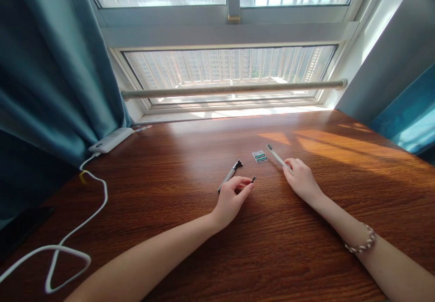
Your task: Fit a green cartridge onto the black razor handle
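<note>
My left hand [233, 200] is pinched shut on a small black piece [253, 179], held just above the table between thumb and fingertips. Behind its knuckles lies a slim silver-and-black pen-like tool [228, 176] with a jagged black end. My right hand [301, 179] is closed around one end of a thin white stick [279, 157], whose dark tip points away to the upper left. Between the two hands, a little farther off, a small clear pack [260, 156] with green strips inside lies flat on the table.
The brown wooden table [176, 256] runs up to a window with a horizontal rail [234, 88]. At the left, a white box-shaped device [113, 140] with a looping white cable [106, 193] sits by a blue curtain [64, 57]. A dark flat object [25, 229] lies lower left.
</note>
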### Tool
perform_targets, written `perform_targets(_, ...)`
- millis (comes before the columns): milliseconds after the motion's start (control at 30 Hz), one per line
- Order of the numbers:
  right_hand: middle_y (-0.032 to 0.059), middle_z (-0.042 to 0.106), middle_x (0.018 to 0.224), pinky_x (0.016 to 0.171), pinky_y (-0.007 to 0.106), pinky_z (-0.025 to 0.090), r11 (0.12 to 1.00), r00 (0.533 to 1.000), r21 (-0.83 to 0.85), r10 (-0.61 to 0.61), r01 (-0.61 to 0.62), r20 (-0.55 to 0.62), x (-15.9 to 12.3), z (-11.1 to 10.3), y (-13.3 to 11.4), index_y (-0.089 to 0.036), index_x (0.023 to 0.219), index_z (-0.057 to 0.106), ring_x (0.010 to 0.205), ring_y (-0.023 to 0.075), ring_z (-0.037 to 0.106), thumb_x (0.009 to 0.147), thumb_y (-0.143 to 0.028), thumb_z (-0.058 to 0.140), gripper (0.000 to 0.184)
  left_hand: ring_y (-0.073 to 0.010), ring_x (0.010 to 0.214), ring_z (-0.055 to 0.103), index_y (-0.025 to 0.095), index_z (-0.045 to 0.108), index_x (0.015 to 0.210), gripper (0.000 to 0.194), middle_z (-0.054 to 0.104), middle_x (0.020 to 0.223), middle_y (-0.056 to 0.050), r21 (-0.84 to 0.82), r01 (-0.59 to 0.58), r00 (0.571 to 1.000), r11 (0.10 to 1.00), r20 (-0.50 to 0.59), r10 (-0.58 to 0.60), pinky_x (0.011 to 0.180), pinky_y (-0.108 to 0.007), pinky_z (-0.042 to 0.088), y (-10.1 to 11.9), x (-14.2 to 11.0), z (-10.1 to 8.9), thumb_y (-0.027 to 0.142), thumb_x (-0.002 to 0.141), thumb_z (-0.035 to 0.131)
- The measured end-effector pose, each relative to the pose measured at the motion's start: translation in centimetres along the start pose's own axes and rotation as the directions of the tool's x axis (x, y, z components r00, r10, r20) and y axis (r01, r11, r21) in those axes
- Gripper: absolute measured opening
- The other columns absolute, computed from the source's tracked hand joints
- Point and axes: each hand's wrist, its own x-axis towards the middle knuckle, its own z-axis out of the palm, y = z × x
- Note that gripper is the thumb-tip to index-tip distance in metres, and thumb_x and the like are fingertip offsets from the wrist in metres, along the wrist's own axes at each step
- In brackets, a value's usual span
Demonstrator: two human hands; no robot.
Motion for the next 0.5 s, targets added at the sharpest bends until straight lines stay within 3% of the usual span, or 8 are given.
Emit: perform_targets(500,0.0077,0.048,0.084,0.069,0.029,0.038,0.988,0.998,-0.152,0.043,-0.037,0.036,0.03,0.29,0.80,-0.015,0.099,0.057,0.075,0.0187,0.050,0.077,-0.014,0.044,0.026,-0.0151,0.075,0.061,0.015,0.065,0.088,0.026,0.068,0.086,-0.006,-0.013,-0.026,1.000,1.000,0.008,0.027,0.071,-0.026,0.048,0.16,-0.08,-0.03,0.037,0.078,0.055)
